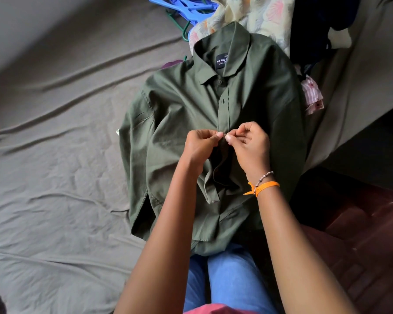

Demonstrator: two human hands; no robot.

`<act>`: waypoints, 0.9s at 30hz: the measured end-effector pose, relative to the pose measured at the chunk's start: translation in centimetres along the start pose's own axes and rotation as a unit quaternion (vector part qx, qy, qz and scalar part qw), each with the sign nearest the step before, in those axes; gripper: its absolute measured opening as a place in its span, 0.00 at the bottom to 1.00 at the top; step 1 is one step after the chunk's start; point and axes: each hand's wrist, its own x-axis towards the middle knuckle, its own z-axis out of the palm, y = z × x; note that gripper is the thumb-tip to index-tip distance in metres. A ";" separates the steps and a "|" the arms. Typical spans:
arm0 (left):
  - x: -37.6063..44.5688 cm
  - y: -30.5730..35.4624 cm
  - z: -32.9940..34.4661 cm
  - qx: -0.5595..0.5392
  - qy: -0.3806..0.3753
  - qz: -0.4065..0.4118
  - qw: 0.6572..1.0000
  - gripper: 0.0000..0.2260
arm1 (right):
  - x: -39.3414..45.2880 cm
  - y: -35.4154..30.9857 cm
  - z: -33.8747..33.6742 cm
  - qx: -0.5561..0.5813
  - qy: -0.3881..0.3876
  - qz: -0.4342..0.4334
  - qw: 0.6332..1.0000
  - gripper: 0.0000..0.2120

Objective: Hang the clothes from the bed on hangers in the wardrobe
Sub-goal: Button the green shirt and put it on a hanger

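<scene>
**Both hands pinching the front of the green shirt on the bed**

From my head view I look down on a dark green shirt laid flat, front up, on the grey bed sheet. Its collar points away from me and its hem hangs over the near edge of the bed, above my blue jeans. A black label shows inside the collar.

My left hand and right hand meet at the middle of the shirt's button strip. Each one has its thumb and forefinger pressed together on the fabric edge there, fingertips almost touching across the strip. Whatever sits between them is too small for me to make out. Above my hands the strip lies closed; below them the two front panels gape apart.

On my right wrist I see an orange band and a beaded bracelet.

Beyond the collar lie blue hangers and a green hanger, partly under a pale floral cloth. A dark garment lies beside that cloth, and a pink striped piece peeks out at the shirt's right shoulder.
</scene>
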 end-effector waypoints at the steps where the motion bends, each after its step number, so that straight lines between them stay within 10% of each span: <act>1: -0.1 0.0 0.0 -0.012 -0.035 -0.005 0.999 0.11 | 0.2 -0.2 -0.4 0.065 -0.030 0.052 0.996 0.16; 5: -0.5 0.3 0.5 -0.060 -0.031 -0.013 0.998 0.11 | 0.9 -0.2 -1.7 0.292 -0.036 0.191 0.937 0.14; 10: -4.0 -2.8 0.7 0.198 0.230 0.008 0.953 0.15 | -1.3 2.8 -2.8 0.078 0.068 0.119 0.987 0.16; 15: -8.8 -8.6 2.0 0.301 0.192 -0.102 0.928 0.22 | -7.3 7.9 -3.3 -0.102 0.024 0.066 0.992 0.11; 20: -7.3 -11.6 0.2 0.291 0.175 -0.024 0.940 0.11 | -9.3 11.8 -2.0 -0.268 0.098 0.038 0.958 0.18; 27: -9.1 -11.1 -2.4 0.161 0.175 0.066 0.969 0.05 | -7.1 11.3 -4.0 -0.078 0.147 0.176 0.970 0.10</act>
